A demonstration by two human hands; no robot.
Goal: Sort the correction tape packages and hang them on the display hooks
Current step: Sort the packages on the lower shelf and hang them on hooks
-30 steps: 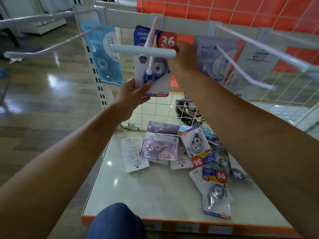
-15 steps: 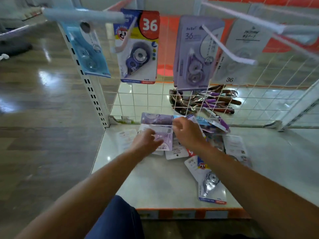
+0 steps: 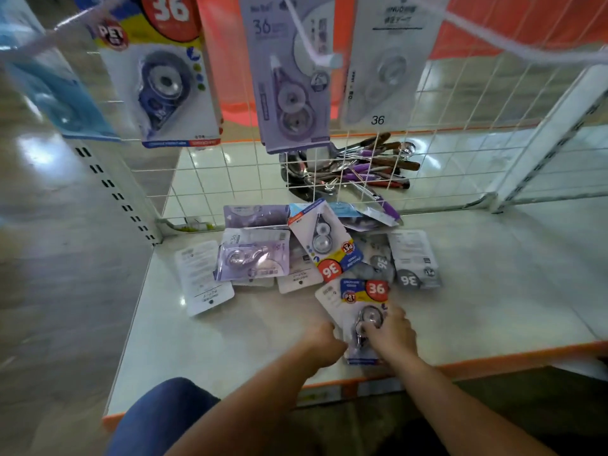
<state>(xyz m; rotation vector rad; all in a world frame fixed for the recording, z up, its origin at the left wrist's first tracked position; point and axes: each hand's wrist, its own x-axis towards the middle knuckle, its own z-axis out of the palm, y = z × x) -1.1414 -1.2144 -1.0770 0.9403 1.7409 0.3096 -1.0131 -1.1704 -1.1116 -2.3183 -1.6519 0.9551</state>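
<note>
A pile of correction tape packages [image 3: 316, 255] lies on the white shelf [image 3: 230, 337]. Nearest the front edge lies a blue-and-yellow "36" package [image 3: 363, 292]. My right hand [image 3: 391, 334] grips it over its blister, and my left hand [image 3: 324, 340] holds its left edge. Above, packages hang on white hooks [image 3: 312, 44]: a pale blue one [image 3: 56, 90], a blue-yellow "36" one [image 3: 161, 74], a lilac one [image 3: 291, 77] and a white one [image 3: 385, 60].
A wire grid panel [image 3: 460, 133] backs the shelf, with a heap of spoons and utensils [image 3: 355, 169] behind it. A slotted white upright [image 3: 112, 189] stands at the left, another upright [image 3: 552, 136] at the right. My blue-clad knee [image 3: 158, 419] is below the shelf's orange edge.
Both hands came down from the hooks, passed over the pile's middle, and now hold the blue-yellow package near the front edge. The blue-yellow package stays hung on its hook.
</note>
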